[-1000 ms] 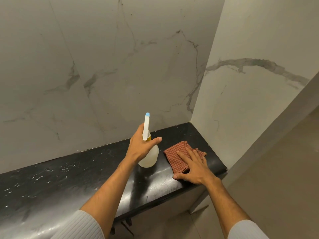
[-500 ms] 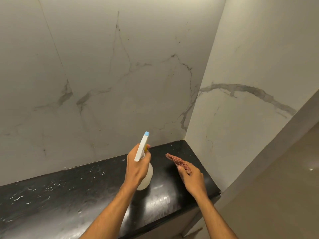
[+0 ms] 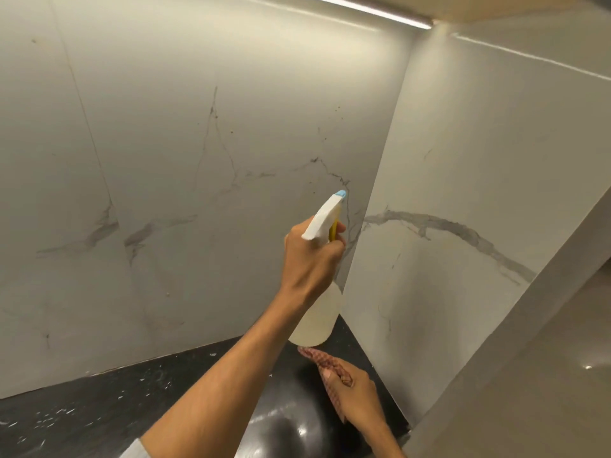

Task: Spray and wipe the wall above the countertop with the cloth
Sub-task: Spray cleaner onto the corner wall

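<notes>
My left hand (image 3: 309, 256) grips the neck of a clear spray bottle (image 3: 317, 317) with a white trigger head and blue nozzle. The bottle is raised off the black countertop (image 3: 99, 408), and its nozzle points at the marble wall (image 3: 198, 160) near the corner. Lower down, my right hand (image 3: 355, 391) holds a folded red checked cloth (image 3: 325, 360) just above the countertop's right end. Part of the cloth is hidden inside my fingers.
A second marble wall (image 3: 463, 193) meets the back wall at a corner on the right. A light strip (image 3: 363, 9) runs under a cabinet overhead. The countertop carries white specks and a shiny patch. Beige floor (image 3: 545, 391) lies to the right.
My left hand has lifted the spray bottle off the countertop and aimed it at the wall. My right hand picked the cloth up from the countertop. The view has tilted upward.
</notes>
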Motion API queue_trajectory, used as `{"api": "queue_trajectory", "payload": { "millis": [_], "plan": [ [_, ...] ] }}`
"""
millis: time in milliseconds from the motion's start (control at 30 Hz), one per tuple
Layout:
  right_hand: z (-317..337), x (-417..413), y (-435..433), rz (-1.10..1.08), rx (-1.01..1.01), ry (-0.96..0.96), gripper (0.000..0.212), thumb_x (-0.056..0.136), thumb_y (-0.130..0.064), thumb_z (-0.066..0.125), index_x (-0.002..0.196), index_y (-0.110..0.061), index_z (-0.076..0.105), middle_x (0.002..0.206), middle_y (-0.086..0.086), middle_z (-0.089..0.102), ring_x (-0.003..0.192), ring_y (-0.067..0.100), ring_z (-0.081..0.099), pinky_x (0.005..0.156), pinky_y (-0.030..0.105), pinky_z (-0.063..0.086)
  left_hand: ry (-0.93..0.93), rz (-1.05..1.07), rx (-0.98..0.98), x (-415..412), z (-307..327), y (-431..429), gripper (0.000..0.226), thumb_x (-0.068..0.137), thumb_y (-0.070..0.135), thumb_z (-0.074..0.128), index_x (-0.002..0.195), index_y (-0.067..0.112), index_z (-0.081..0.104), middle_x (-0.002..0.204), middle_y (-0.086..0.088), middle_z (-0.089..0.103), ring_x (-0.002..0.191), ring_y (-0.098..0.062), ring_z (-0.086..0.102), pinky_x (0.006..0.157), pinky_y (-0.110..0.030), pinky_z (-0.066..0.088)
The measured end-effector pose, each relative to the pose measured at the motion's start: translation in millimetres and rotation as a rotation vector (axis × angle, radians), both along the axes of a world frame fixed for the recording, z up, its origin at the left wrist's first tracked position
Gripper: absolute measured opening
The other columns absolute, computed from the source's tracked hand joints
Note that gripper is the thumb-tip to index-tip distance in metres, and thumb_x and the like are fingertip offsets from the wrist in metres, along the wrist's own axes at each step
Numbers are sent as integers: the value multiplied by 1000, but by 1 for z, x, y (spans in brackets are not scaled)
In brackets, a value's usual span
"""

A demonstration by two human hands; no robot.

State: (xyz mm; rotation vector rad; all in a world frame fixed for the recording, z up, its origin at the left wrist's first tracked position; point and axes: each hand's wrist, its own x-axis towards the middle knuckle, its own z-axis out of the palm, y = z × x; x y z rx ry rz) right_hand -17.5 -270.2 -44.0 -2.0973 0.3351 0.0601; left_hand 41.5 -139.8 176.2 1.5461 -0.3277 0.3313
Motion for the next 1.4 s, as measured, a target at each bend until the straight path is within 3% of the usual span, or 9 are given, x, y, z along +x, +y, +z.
{"api": "queue_trajectory", "payload": {
  "millis": [267, 433, 567, 700, 867, 1033, 1200, 1267, 1400],
  "plan": [
    [-4, -4, 2, 12, -50, 11, 36, 94, -36, 65, 105, -70, 59, 107, -38, 66, 105, -16, 59, 96, 9, 39, 38, -3, 80, 20, 24, -20, 23, 72, -12, 57, 82, 5, 70, 80, -10, 70, 79, -32, 69, 69, -43, 58],
    [0, -4, 1, 8, -84, 47, 40, 93, -36, 66, 96, -75, 59, 96, -44, 63, 101, -14, 59, 92, 6, 37, 15, -9, 106, 23, 29, -25, 18, 75, -12, 56, 76, 1, 68, 69, -11, 63, 61, -25, 56, 57, -36, 48],
    [5, -3, -2, -26, -106, 98, 33, 95, -40, 64, 128, -46, 62, 128, -20, 64, 121, 3, 57, 107, 17, 37, -46, -10, 124, 26, 44, -31, 21, 76, -10, 58, 74, 7, 69, 67, -8, 64, 58, -23, 57, 57, -34, 49],
    [7, 1, -4, 22, -148, 147, 36, 99, -44, 54, 136, -49, 54, 141, -13, 56, 133, 13, 48, 117, 28, 33, -43, -110, 92, 25, 64, -34, 37, 69, -17, 55, 76, 16, 69, 71, -2, 69, 60, -7, 64, 50, -17, 47],
    [-3, 10, -6, 52, -176, 233, 48, 102, -48, 48, 149, -39, 39, 152, -5, 45, 141, 17, 39, 121, 29, 25, -44, -75, 83, 25, 76, -48, 36, 69, -14, 54, 63, 19, 66, 70, -14, 65, 59, -28, 57, 55, -36, 51],
    [-3, 14, -2, 75, -227, 294, 48, 101, -48, 49, 148, -38, 42, 152, -5, 45, 140, 15, 40, 118, 26, 25, 22, -217, 67, 18, 80, -53, 40, 67, -18, 49, 74, 16, 70, 62, 0, 69, 56, -10, 63, 47, -21, 47],
    [9, 34, -3, 165, -242, 424, 53, 106, -42, 39, 155, -24, 30, 158, 1, 34, 146, 20, 31, 123, 35, 21, -15, -194, 152, 10, 65, -63, 36, 68, -15, 53, 61, 17, 66, 60, -9, 63, 55, -25, 58, 51, -39, 52],
    [10, 37, -1, 165, -228, 465, 55, 107, -42, 36, 157, -22, 25, 161, 3, 29, 148, 23, 26, 124, 36, 17, 23, -217, 114, 12, 58, -60, 38, 67, -18, 52, 70, 16, 70, 65, -6, 66, 60, -21, 62, 51, -30, 50],
    [4, 31, -1, 95, -234, 387, 51, 104, -50, 41, 152, -35, 35, 159, -4, 34, 146, 19, 31, 123, 31, 20, 99, -234, 91, 13, 42, -57, 35, 63, -21, 50, 66, 9, 68, 58, -3, 64, 51, -12, 61, 49, -23, 50]
  ]
}}
